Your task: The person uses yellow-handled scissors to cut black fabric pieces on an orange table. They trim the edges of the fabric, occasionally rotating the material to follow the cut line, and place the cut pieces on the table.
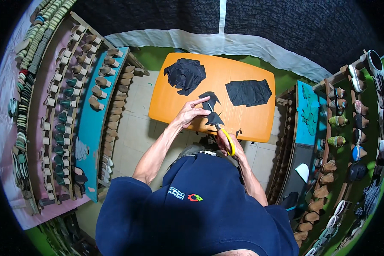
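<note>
My left hand [189,113] pinches a small black fabric piece [210,104] just above the orange table [179,106]. My right hand [226,141] grips yellow-handled scissors [229,141], whose blades reach into the lower edge of that black piece. A heap of cut black pieces [184,75] lies at the table's far left. A flat black sheet of fabric [248,92] lies at the far right. A few tiny black scraps [239,132] sit near the table's front edge.
Racks of shoe lasts and soles [68,106] stand along the left, with a blue shelf board [91,128]. More racks with shoes [345,128] line the right. A dark patterned cloth with a white band [209,42] lies beyond the table.
</note>
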Motion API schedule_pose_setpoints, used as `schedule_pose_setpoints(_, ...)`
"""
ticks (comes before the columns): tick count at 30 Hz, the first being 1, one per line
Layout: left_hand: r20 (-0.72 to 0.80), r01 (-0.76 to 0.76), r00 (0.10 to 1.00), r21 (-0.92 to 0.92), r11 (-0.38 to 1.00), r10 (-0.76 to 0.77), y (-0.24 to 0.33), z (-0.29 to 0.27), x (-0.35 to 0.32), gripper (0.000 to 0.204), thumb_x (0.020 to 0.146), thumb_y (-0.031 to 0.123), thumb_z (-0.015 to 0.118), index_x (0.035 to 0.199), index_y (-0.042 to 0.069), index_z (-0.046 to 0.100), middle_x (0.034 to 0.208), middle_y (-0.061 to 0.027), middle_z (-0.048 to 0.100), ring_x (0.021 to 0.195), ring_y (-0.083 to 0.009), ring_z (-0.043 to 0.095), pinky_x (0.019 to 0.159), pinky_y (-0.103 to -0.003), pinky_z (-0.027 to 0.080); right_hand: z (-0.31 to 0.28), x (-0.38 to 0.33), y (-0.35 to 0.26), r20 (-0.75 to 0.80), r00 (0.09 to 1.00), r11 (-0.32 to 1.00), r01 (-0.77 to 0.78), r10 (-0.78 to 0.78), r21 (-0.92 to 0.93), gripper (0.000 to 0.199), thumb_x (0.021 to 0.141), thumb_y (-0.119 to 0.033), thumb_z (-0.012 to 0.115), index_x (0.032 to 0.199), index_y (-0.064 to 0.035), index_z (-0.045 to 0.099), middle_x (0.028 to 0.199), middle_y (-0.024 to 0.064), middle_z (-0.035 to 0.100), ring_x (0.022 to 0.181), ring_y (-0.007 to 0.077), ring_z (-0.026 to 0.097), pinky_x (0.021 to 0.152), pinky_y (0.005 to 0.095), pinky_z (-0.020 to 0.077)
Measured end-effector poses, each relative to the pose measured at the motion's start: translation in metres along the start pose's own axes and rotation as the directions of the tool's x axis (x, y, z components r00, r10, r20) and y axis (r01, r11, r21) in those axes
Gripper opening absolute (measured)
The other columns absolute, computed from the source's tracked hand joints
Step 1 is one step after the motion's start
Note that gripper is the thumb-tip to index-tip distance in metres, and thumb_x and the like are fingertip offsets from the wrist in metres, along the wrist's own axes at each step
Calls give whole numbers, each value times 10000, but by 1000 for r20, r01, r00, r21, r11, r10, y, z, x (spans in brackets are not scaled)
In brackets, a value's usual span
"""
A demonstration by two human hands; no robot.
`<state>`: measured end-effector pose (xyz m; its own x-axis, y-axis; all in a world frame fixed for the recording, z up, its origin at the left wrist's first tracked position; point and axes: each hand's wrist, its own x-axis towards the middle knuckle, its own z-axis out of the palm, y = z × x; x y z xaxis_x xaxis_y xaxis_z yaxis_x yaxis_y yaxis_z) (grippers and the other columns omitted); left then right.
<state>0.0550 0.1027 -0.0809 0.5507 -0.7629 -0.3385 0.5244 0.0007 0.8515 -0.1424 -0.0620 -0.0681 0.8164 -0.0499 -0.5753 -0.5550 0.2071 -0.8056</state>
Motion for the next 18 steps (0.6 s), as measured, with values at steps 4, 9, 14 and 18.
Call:
schedule_pose_setpoints(4, -63, -78, 995, -41, 996, 76, -4, 7, -5, 649, 859, -3, 727, 1454, 13, 468, 961, -102, 736, 833, -112, 694, 840, -230, 541, 0, 4, 0, 9, 1000, 999, 24, -24, -23, 611, 941, -635, 557, 665, -94, 496, 520, -11, 427, 391, 95, 424, 353, 264, 352)
schedule_pose_setpoints(9, -130, -76, 990, -179, 981, 53, -3, 3, 0, 560, 877, 21, 723, 1403, 9, 530, 1037, -91, 731, 874, -115, 690, 852, -242, 552, -3, 6, 6, 21, 999, 999, 34, -33, -41, 624, 934, -653, 556, 655, -98, 493, 516, -16, 428, 392, 88, 430, 357, 260, 349)
schedule_pose_setpoints(14, -22, 16, 1000, -34, 999, -17, 10, -12, -1, 524, 841, 27, 752, 1343, 25, 603, 1004, -77, 734, 838, -110, 689, 844, -253, 556, -9, 6, 10, 88, 996, 995, 1, 8, -96, 542, 995, -580, 494, 814, -70, 515, 603, -12, 425, 431, 91, 400, 369, 261, 329)
schedule_pose_setpoints(18, 15, 76, 997, 87, 993, -78, 11, -15, -3, 564, 833, -11, 741, 1372, 22, 577, 969, -75, 743, 793, -89, 690, 810, -203, 537, -5, 5, 0, 123, 992, 995, -8, 20, -96, 568, 977, -621, 493, 799, -82, 511, 567, -13, 425, 422, 92, 412, 377, 264, 345)
